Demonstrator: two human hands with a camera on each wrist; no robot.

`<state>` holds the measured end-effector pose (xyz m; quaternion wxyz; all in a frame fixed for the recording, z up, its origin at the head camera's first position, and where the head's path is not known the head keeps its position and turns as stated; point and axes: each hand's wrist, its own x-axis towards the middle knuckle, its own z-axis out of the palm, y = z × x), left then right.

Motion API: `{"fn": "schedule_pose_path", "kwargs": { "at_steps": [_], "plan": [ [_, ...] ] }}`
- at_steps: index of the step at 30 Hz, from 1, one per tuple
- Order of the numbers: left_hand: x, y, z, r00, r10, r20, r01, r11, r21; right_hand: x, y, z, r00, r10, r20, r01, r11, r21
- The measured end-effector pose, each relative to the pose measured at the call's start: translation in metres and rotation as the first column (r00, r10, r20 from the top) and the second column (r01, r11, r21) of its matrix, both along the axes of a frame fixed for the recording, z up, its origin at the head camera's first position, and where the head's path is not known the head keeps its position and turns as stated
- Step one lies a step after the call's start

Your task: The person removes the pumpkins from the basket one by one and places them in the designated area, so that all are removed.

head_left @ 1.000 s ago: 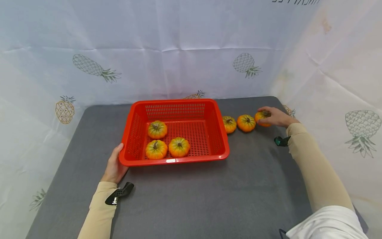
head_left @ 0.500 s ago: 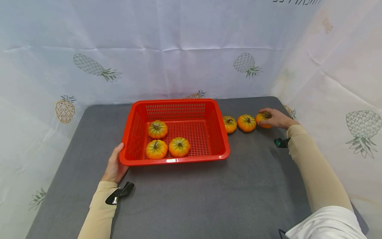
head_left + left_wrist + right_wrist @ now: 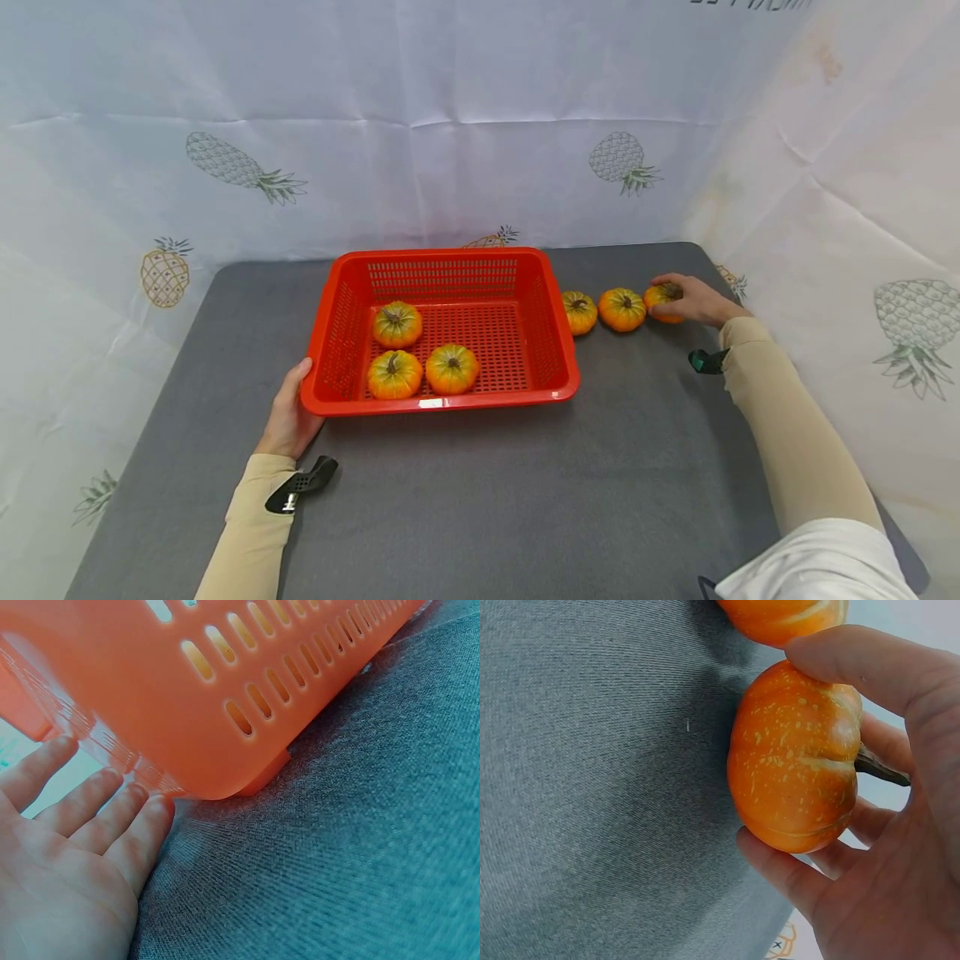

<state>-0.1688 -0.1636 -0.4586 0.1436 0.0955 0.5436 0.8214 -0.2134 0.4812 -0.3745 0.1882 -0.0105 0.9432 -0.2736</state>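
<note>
A red plastic basket holds 3 small orange-and-yellow pumpkins, one of them a front pumpkin. My left hand is at the basket's left end; in the left wrist view its extended fingers touch the basket's outer wall, with the palm apart from it. Its thumb does not show in that view. Right of the basket my right hand grips the rightmost pumpkin on the table, thumb on one side and fingers on the other. The pumpkin's dark stem points toward the palm.
Two more pumpkins stand in a row between the basket and my right hand: a middle pumpkin and a nearer-basket pumpkin. The grey table ends at a white pineapple-print cloth behind and at the sides.
Hardly anything differs. My right hand stays around the rightmost pumpkin, my left hand stays at the basket, and the whole head view shifts very slightly.
</note>
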Motion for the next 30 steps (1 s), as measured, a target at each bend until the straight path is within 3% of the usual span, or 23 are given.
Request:
{"fn": "schedule_pose_path", "kwargs": {
  "at_steps": [22, 30],
  "plan": [
    [-0.001, 0.001, 0.0, 1.0, 0.013, 0.002, -0.013, 1.0, -0.026, 0.0, 0.001, -0.002, 1.0, 0.002, -0.011, -0.003, 1.0, -0.022],
    [-0.002, -0.001, -0.001, 1.0, 0.005, 0.003, -0.005, 1.0, -0.002, -0.001, 0.001, 0.009, 0.999, -0.028, -0.026, 0.027, 0.998, -0.054]
  ]
}}
